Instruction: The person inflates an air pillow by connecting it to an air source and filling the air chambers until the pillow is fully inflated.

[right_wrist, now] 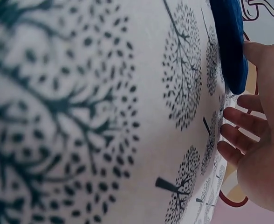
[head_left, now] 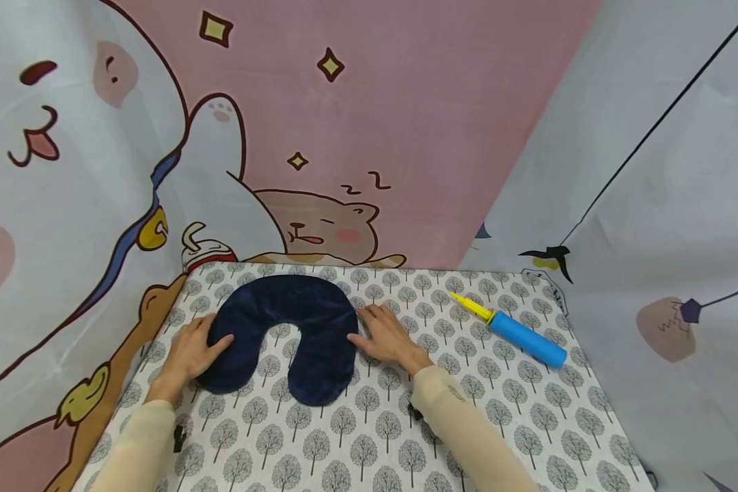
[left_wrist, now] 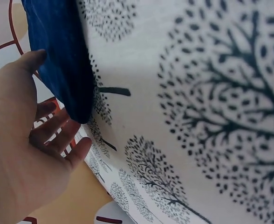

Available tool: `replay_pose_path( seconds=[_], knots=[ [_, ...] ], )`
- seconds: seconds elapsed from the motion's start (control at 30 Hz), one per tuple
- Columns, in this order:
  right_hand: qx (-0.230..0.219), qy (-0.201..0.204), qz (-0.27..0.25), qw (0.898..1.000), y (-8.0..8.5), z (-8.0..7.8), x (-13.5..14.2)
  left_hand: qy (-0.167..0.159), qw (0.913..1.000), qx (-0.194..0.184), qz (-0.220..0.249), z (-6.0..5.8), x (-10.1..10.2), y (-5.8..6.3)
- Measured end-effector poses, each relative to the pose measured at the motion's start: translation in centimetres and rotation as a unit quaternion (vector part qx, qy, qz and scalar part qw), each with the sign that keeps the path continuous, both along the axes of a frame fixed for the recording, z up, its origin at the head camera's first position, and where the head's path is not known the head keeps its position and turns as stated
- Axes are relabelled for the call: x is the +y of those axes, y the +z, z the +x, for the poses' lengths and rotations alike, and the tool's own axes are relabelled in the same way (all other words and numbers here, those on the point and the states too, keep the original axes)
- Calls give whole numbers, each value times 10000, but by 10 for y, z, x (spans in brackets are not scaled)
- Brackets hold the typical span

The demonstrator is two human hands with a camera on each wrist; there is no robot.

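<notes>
A dark navy, U-shaped neck pillow (head_left: 285,299) lies flat on the tree-print cloth, its opening facing me. At its left arm, my left hand (head_left: 192,347) touches the outer edge, thumb laid over the top. My right hand (head_left: 386,336) is at the outer edge of the right arm, thumb against the fabric. In the left wrist view the thumb meets the pillow (left_wrist: 62,60) and the other fingers are loosely bent beside it. The right wrist view has the thumb at the pillow's side (right_wrist: 231,49), with the other fingers loosely extended below.
To the right of the pillow lies a blue hand pump (head_left: 527,338) with a yellow nozzle, pointing up and left. The tree-print cloth (head_left: 344,454) covers the table. Cartoon-print sheets (head_left: 430,137) hang behind it and at both sides.
</notes>
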State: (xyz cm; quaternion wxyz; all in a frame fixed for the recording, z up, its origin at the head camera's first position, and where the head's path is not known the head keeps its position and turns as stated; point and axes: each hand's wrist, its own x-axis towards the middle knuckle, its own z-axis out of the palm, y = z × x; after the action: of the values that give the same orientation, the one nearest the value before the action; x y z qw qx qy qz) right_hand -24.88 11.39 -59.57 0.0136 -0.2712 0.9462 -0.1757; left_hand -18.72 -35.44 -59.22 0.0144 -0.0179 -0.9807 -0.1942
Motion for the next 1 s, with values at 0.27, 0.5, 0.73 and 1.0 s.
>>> replay_pose_path(
  seconds=[0.27,0.5,0.73,1.0],
  knots=[
    [63,-181,-443,9988,2,1,-10,76,9979,329,555,-9,-13,-22],
    [-112,-180,-1196,9926,3,2,-19,5,9912,918,956,-21,-28,-49],
    [-369,-432,-1370,9889,3,0,-23,267,9909,671,1137,-13,-15,-26],
    [-596,-968,-1723,9785,-27,-16,-18,662,9912,-7,1150,-3,-3,-2]
  ],
)
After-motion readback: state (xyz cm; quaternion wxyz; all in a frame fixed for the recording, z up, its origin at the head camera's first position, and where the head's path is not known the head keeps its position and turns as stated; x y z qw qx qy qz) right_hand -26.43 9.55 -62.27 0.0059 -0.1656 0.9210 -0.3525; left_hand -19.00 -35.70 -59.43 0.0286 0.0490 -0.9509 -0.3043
